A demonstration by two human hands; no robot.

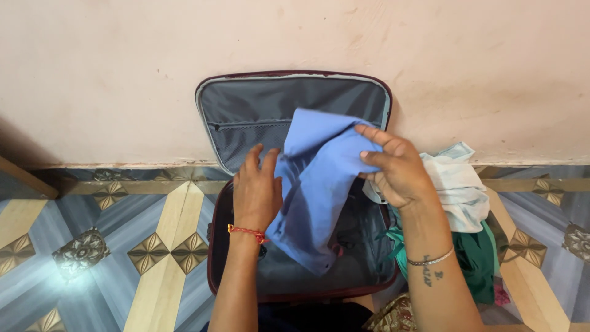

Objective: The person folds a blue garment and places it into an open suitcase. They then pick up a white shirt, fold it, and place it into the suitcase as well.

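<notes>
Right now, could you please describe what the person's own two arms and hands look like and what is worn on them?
Both forearms are bare, with no sleeves in view. The left hand has a thin red thread bracelet around its wrist. The right hand has a slim silver chain bracelet at the wrist, with a small dark tattoo marking just below it.

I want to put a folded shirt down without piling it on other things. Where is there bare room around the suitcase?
The patterned floor left of the suitcase lies bare out to the wall. Inside the case, dark lining shows beneath the blue garment held by the left hand and right hand. The right side is crowded: white clothes and green clothes are heaped there.
</notes>
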